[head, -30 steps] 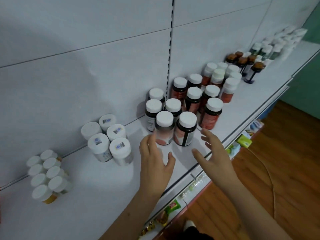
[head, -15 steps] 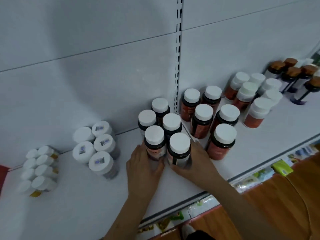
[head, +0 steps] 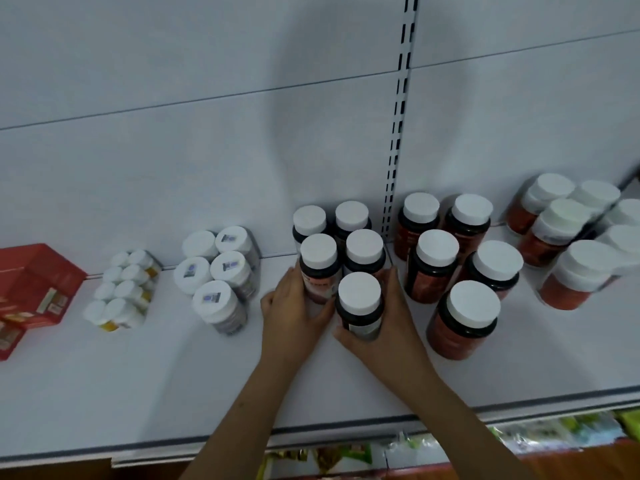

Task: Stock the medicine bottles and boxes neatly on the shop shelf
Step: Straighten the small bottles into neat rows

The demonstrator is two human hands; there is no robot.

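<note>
Neatly Does It: Dark Bottles Squared Up on Shop Shelf

Seen from above, both hands at work on a cluster of five dark, white-capped medicine bottles [head: 341,251] at the middle of the white shelf [head: 145,386]. Left hand [head: 294,313] curled around the side of the near-left bottle [head: 319,268]; right hand [head: 388,327] gripping the nearest bottle [head: 360,306], fingers wrapped round its lower body. Judged to be the straightening step, with this group being pressed into tidy rows. Next move likely to call for nudging the nearest bottle into line beside its neighbour without tipping the ones behind, then letting go.

Just right of the cluster, six red-labelled bottles [head: 460,268]; farther right, pale-capped orange bottles [head: 568,237]. To the left, five white tubs [head: 218,271], then small white bottles [head: 121,289], then red boxes [head: 34,289] at the far left edge. Behind, a plain white back panel with a slotted upright [head: 398,133]. Below the shelf lip, colourful packets [head: 540,434] on a lower tier, blurred.
</note>
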